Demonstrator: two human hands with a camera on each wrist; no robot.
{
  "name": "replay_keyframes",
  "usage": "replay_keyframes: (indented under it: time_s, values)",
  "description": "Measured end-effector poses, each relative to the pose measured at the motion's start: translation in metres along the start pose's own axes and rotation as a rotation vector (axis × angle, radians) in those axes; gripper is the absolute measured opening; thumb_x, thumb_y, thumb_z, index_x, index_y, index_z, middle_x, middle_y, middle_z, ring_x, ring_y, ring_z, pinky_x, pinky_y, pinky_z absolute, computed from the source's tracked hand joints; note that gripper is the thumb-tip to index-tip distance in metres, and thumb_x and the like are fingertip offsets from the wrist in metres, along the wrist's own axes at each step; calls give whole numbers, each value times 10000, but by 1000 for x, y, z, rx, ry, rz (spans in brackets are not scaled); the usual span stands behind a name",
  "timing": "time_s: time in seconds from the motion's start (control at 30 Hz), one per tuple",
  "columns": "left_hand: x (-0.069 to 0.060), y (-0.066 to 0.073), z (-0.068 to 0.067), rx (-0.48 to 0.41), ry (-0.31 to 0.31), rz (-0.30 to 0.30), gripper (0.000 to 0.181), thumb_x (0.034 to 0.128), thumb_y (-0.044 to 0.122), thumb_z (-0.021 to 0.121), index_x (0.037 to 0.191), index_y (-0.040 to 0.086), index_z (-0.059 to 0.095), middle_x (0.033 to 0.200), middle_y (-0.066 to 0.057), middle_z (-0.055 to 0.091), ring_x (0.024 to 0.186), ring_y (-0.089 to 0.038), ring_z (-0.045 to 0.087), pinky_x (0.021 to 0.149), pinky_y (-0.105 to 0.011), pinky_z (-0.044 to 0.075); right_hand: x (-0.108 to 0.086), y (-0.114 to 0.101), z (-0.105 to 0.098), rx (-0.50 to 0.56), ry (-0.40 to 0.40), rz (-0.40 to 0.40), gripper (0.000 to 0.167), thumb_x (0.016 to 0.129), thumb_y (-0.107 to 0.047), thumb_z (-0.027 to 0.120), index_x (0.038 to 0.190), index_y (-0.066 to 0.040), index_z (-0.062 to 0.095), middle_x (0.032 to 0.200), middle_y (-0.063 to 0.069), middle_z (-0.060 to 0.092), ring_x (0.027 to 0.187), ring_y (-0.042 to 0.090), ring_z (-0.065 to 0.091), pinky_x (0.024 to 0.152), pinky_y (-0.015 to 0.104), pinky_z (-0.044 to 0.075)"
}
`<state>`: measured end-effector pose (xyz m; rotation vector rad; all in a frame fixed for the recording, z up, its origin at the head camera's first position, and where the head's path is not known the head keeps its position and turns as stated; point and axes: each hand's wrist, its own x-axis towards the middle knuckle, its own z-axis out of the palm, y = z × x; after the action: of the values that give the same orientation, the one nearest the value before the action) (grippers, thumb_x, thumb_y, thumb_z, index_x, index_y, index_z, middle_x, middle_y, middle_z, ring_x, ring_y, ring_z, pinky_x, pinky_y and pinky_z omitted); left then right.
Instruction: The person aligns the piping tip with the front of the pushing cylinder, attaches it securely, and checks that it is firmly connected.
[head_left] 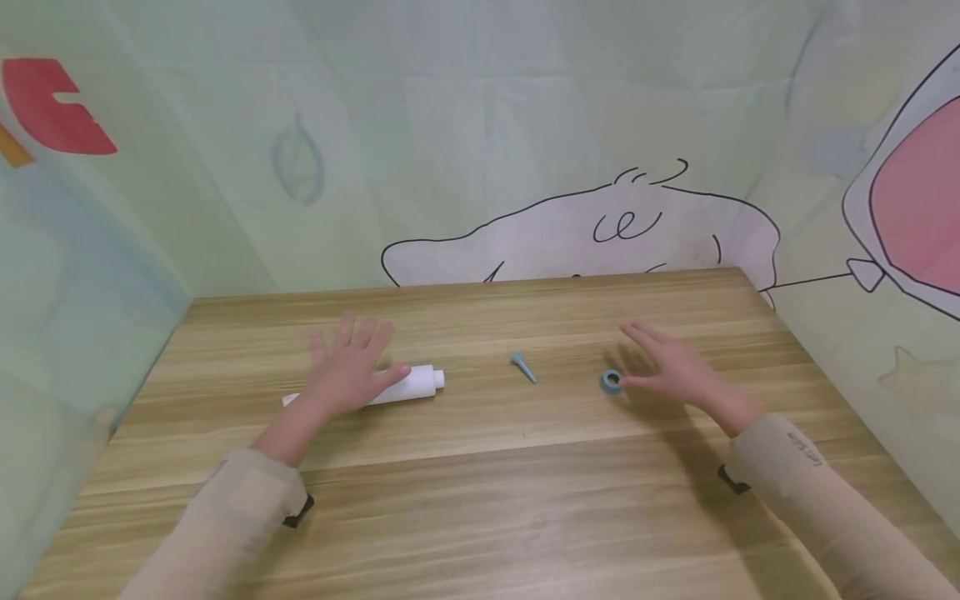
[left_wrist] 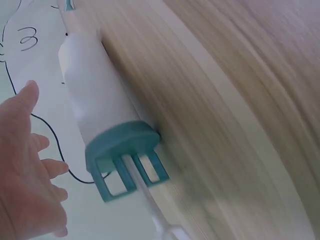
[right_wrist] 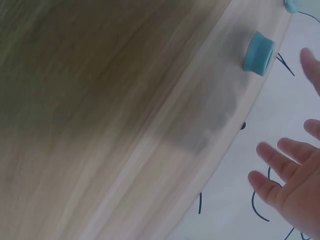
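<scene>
A white cylinder [head_left: 414, 384] lies on its side at the left, a narrow tip at its right end. In the left wrist view it shows a teal slotted end piece [left_wrist: 122, 142] with a white rod [left_wrist: 145, 200] sticking out. My left hand [head_left: 347, 375], fingers spread, is over the cylinder and partly hides it, gripping nothing. A small teal cone-shaped piece [head_left: 523, 367] with a wider head lies mid-table. To its right is a short teal ring [head_left: 611, 382]. My right hand [head_left: 678, 375] is just right of the ring, fingers extended; the right wrist view shows them apart from it.
The wood-grain table [head_left: 480, 500] bears these pieces. Behind it hangs a pale printed cloth [head_left: 480, 125] with a cartoon figure and a pink balloon. More cloth stands along the left and right sides.
</scene>
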<state>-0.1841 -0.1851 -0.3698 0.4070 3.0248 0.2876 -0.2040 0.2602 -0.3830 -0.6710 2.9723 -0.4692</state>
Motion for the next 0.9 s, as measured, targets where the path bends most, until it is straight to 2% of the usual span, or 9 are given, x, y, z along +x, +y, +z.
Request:
replay_keyframes:
  time_s: [0.1, 0.27, 0.4, 0.63, 0.73, 0.9]
  values:
    - [5, 8, 4, -4, 11, 26, 762, 836, 613, 363, 1407, 134, 206, 1459, -168, 169, 1330, -424, 9, 938, -695, -39, 2, -3, 1, 40, 7, -33, 783, 735, -296, 695, 1357, -35, 297, 1373, 215, 332, 1191, 386, 391, 970, 527, 308]
    - [12, 25, 10, -38, 36, 84, 691, 850, 548, 419, 1392, 153, 255, 1445, -147, 234, 1339, -400, 39, 942, -695, -16, 4, -7, 5, 65, 10, -60, 697, 730, -205, 700, 1316, -25, 367, 1278, 226, 444, 983, 336, 551, 833, 475, 439]
    - [16, 39, 14, -27, 56, 129, 628, 852, 470, 481, 1370, 160, 309, 1409, -128, 321, 1340, -374, 99, 961, -680, -6, 5, -9, 10, 76, -10, -45, 630, 740, -191, 688, 1287, -36, 417, 1198, 211, 507, 945, 306, 559, 773, 438, 471]
    - [21, 57, 20, -10, 83, 192, 553, 847, 399, 531, 1321, 149, 395, 1345, -87, 423, 1314, -351, 220, 966, -678, 37, 8, -8, 18, 75, -22, -54, 550, 735, -187, 686, 1223, -35, 483, 1066, 179, 575, 929, 300, 558, 783, 442, 462]
    - [23, 63, 23, -18, 87, 209, 539, 843, 378, 545, 1310, 146, 410, 1328, -85, 445, 1279, -327, 308, 973, -666, 80, 8, -8, 20, 77, -31, -42, 528, 733, -192, 689, 1204, -48, 499, 1037, 150, 583, 903, 272, 562, 773, 431, 464]
    - [27, 74, 27, -77, 67, 232, 528, 841, 344, 557, 1304, 132, 416, 1314, -96, 461, 1230, -285, 394, 996, -613, 165, 8, -8, 23, 76, -29, -45, 510, 727, -205, 701, 1177, -39, 527, 1011, 132, 587, 870, 246, 568, 754, 417, 467]
